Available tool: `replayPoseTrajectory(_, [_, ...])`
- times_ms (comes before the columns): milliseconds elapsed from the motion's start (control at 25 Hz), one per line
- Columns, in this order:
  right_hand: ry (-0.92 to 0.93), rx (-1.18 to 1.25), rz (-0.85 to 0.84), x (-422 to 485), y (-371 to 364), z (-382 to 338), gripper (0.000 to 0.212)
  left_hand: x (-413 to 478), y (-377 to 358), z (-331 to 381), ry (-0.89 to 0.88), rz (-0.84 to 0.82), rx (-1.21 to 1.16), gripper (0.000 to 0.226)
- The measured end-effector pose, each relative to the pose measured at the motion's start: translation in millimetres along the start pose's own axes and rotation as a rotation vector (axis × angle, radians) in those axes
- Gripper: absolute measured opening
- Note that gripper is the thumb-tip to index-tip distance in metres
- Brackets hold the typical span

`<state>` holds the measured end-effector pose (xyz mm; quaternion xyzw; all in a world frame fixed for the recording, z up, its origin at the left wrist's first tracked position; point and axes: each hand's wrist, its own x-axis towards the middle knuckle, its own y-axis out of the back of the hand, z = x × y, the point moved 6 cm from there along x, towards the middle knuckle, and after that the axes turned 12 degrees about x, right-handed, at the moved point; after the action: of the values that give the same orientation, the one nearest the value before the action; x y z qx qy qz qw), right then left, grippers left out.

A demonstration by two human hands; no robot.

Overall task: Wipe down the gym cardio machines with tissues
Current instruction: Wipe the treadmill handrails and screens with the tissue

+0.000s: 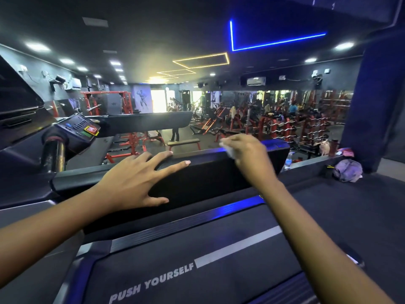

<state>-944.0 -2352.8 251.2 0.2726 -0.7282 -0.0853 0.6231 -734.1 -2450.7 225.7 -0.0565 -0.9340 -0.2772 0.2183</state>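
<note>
Head view: left hand (131,183) fingers spread on treadmill hood (208,172); right hand (247,154) fingers pinching tissue (228,150)

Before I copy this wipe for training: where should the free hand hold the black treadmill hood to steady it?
On the hood's rounded top edge, from above and the left, as the left hand does: fingers spread flat. The right hand works the tissue further right.

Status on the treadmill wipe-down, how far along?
Nothing shows as finished. In hand: right hand presses a tissue on the treadmill's front cover, left hand braced flat on it. Left: the belt and the neighbouring treadmill's console look untouched.
</note>
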Motion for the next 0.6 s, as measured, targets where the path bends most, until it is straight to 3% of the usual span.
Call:
replayPoseTrajectory(80, [0.1,0.032,-0.119,0.5,-21.5,-26.8,0.024,4.2,2.0,0.5,0.023,0.004,-0.011,0.086])
replayPoseTrajectory(200, [-0.023,-0.023,-0.17,2.8,-13.0,15.1,0.025,15.8,4.3,8.6,0.048,0.015,-0.017,0.082])
replayPoseTrajectory(320, [-0.168,-0.052,-0.052,-4.8,20.5,77.5,0.023,38.6,8.7,24.1,0.091,0.038,-0.012,0.077])
replayPoseTrajectory(440, [-0.224,0.058,0.21,-25.0,40.5,86.5,0.021,69.8,6.5,43.9,0.109,0.012,-0.024,0.075])
replayPoseTrajectory(520, [-0.163,0.154,0.343,-45.2,25.4,57.1,0.026,86.7,3.0,48.7,0.119,-0.013,-0.039,0.075])
replayPoseTrajectory(600, [-0.015,0.119,0.347,-68.3,-6.1,19.1,0.032,93.8,-1.1,48.9,0.112,-0.041,-0.049,0.078])
